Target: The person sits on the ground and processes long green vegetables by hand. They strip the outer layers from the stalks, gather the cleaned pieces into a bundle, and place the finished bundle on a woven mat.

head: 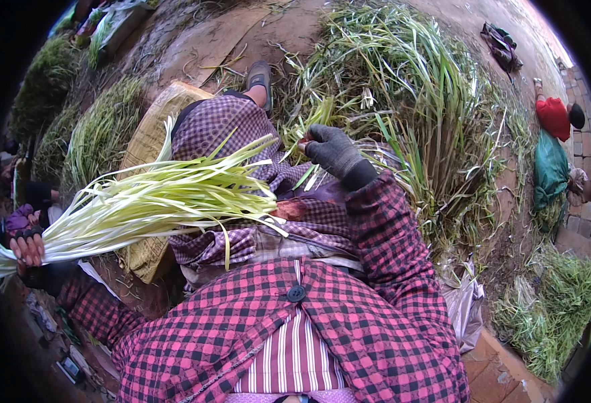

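My left hand point(28, 249), in a dark fingerless glove, is closed around the white ends of a thick bundle of long leafy stalks point(174, 199). Its pale yellow-green tips reach across my lap in a checked cloth point(225, 126). Above my lap, my right hand point(328, 148) wears a grey fingerless glove and has its fingers curled. Loose pale leaves point(320, 113) show just beyond its fingertips; whether the fingers pinch any is unclear. A reddish-brown patch point(291, 209) lies on my lap near the bundle's tips.
A big heap of cut green stalks point(426, 101) rises ahead and to the right. Yellow woven sacking point(154, 131) lies by my left leg, near more green piles point(101, 126). People point(552, 118) are at far right beside a teal sack point(550, 171); another person point(20, 216) is at far left.
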The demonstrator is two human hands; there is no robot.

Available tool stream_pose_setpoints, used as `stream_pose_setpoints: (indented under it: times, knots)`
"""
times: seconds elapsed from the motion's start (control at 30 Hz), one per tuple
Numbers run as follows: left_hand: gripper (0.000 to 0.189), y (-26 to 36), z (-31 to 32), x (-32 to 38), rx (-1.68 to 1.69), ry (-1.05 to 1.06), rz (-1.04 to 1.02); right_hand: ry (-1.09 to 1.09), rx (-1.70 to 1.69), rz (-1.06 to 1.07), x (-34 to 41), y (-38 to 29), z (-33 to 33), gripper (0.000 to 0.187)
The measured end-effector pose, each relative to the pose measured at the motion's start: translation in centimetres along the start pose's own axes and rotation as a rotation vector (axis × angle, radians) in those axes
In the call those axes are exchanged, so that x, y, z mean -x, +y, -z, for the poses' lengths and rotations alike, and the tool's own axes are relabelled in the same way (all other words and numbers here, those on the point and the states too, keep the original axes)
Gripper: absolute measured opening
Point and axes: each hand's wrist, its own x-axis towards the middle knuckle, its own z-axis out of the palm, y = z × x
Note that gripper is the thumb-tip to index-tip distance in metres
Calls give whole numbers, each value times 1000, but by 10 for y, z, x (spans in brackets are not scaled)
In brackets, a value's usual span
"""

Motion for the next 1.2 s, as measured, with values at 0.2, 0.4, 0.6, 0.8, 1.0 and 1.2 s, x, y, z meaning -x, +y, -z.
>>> stream_pose_setpoints:
  times: [0.2,0.4,0.6,0.8,1.0,1.2]
  knots:
    - [16,-9,0,-4,39,-80,-2,-117,-133,0,11,-14,-3,16]
    - [15,-14,-11,-2,68,14,-74,-417,-435,86,32,-36,-10,16]
    - [15,-16,-17,-3,91,-1,-54,-463,-574,115,35,-50,-29,32]
    - [17,-11,-15,-2,23,20,-48,-427,-408,112,31,-55,-52,35]
    - [16,-16,-32,-7,19,27,-62,-411,-451,124,27,-47,-60,34]
    - [15,-33,-73,-20,-16,160,-55,-220,281,348,-3,-36,-79,30]
